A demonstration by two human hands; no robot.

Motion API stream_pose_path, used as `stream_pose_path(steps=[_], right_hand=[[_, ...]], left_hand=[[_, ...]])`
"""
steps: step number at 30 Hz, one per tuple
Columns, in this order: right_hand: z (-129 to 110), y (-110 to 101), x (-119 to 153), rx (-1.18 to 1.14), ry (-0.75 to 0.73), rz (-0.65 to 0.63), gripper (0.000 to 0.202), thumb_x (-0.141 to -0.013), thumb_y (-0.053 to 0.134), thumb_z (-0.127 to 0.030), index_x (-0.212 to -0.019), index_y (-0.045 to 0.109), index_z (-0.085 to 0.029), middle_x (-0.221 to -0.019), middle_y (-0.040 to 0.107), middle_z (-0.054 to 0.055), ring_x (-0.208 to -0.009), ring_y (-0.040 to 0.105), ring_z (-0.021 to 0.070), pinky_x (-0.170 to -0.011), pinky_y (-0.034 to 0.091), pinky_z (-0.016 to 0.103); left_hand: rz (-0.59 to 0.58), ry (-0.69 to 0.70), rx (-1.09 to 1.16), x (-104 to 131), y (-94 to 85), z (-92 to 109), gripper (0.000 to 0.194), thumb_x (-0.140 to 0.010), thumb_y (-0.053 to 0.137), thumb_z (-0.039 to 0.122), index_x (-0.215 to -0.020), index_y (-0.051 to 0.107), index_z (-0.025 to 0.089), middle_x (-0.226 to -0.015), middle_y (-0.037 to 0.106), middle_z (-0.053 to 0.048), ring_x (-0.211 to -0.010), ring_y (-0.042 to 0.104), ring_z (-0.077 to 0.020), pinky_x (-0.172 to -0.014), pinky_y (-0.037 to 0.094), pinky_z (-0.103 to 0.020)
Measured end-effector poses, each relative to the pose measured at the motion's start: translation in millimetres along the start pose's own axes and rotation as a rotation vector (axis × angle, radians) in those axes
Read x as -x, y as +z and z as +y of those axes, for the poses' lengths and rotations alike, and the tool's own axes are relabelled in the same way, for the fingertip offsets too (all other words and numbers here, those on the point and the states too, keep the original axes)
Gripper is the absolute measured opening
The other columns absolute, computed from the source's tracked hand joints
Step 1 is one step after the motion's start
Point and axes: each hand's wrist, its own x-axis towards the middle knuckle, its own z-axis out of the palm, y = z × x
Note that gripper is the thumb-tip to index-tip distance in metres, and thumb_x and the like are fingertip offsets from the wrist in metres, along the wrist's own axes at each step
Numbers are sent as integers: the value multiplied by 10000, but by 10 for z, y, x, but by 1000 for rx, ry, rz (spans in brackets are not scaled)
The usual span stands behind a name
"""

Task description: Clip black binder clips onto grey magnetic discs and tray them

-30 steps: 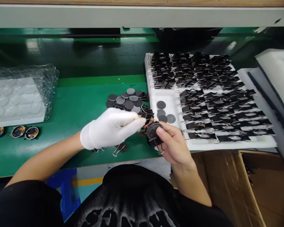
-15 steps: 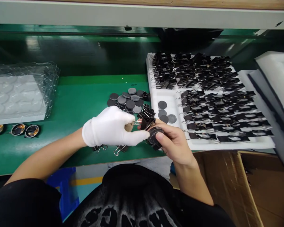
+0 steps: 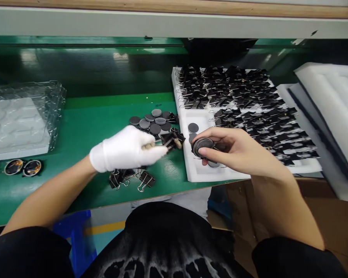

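My left hand [image 3: 127, 148], in a white glove, pinches a black binder clip [image 3: 169, 141], which is smeared by motion. Bare and to the right, my right hand [image 3: 229, 148] grips a dark round part [image 3: 202, 147] over the near left corner of the white foam tray [image 3: 193, 175]. Several grey and black discs [image 3: 155, 128] lie heaped on the green table beyond my gloved hand. Loose binder clips [image 3: 146, 180] rest close to the table's front edge, just below that hand. Rows of clipped parts [image 3: 226, 87] fill much of the tray.
Clear plastic trays [image 3: 20, 119] are stacked at the left, with round parts with shiny coils [image 3: 32, 168] in front of them. White foam pieces [image 3: 333, 96] lean at the far right. A cardboard box [image 3: 321, 208] sits below the table edge. A ledge [image 3: 162, 23] crosses the back.
My hands have moved apart. The right one carried the round part rightward over the tray, while the left one drew back slightly with a clip. The view has shifted a little.
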Motion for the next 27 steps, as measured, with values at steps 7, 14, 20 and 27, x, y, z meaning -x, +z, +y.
stream_pose_path(steps=[7, 14, 20, 27], right_hand=[[-38, 93, -327, 57, 23, -39, 572, -590, 944, -273, -1091, 669, -241, -847, 755, 13, -617, 633, 156, -497, 454, 270], [-268, 378, -1345, 431, -263, -49, 373, -631, 830, -183, -970, 676, -215, -994, 761, 35, -859, 688, 224, -702, 502, 326], [-316, 638, -2220, 800, -353, -242, 409, -720, 847, -300, -1098, 766, -170, -1074, 775, 89, -969, 694, 267, -837, 524, 367], [-167, 867, -2681, 879, -391, -423, 430, -765, 821, -241, -1184, 748, -171, -1191, 753, 107, -1076, 694, 267, -916, 530, 357]], left_hand=[[-174, -580, 176, 32, -562, -1066, 720, -920, 319, 774, -511, 545, 226, -318, 422, -31, -347, 403, -136, -483, 411, -333], [-258, -781, -40, 124, -719, -1583, 737, -819, 376, 851, -564, 681, 231, -381, 511, -60, -391, 502, -202, -549, 454, -357], [502, -726, -347, -235, -596, -1374, 832, -974, 127, 699, -967, 753, 151, -886, 752, -192, -866, 695, -324, -823, 492, -415], [604, -895, -396, -503, -148, -1346, 666, -1023, 192, 557, -1198, 672, 129, -1249, 640, -274, -1191, 569, -437, -949, 420, -549]])
